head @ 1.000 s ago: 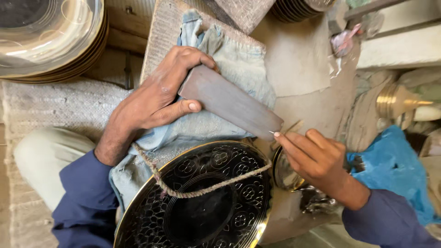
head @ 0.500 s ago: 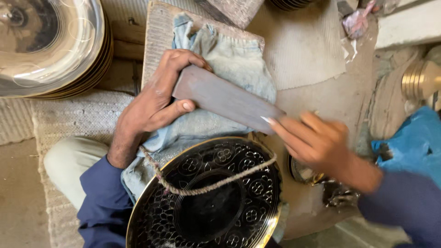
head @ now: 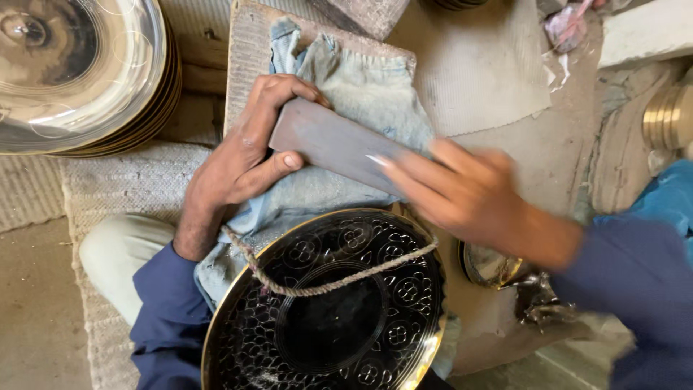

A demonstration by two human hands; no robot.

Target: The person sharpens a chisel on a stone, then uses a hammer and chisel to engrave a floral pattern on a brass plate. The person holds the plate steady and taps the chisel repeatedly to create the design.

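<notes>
A black engraved brass-rimmed tray (head: 325,310) lies nearest, a twisted cord (head: 325,287) across it; above, pale denim cloth (head: 361,94) carries the grey sharpening stone (head: 328,144); left hand (head: 242,155) pinches its end; right hand (head: 462,191), blurred, grip unclear

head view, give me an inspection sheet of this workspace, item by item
surface: wooden board with a folded denim cloth on it, woven mat beside it
job's things: flat grey stone bar lying on the cloth; black engraved round tray with brass rim below it, a twisted cord across its top
clutter: stack of shiny metal plates top left; crumpled wrapper top right; blue cloth
hands: left hand grips the bar's end; right hand blurred, fingers at the bar's other end, anything pinched cannot be told
cables: nothing seen
surroundings: dusty floor, brass ware at right
</notes>
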